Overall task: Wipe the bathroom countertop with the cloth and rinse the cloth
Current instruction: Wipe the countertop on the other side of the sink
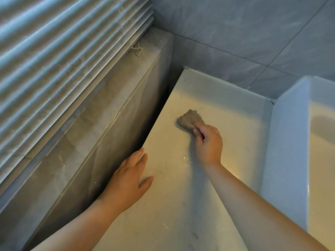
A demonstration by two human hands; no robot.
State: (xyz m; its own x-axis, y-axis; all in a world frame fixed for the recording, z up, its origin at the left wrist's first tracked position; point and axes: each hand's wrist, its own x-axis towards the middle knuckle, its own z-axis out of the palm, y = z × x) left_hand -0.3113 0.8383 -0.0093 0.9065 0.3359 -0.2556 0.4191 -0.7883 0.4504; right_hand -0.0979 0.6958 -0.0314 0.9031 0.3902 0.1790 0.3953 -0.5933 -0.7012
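A pale countertop [226, 109] runs from the bottom of the view up to a tiled corner. On it lies a bunched grey-brown cloth [188, 119]. My right hand [208, 142] grips the near edge of the cloth with curled fingers and holds it down on the surface. My left hand [128, 182] rests flat with straight fingers on the countertop's left edge. Small white specks dot the surface between my two hands.
A dark gap [155, 124] separates the countertop from a grey tiled ledge [101, 105] under a window blind [63, 51]. At the right stands a white basin [319, 142] with a raised rim. Grey wall tiles [253, 33] close the back.
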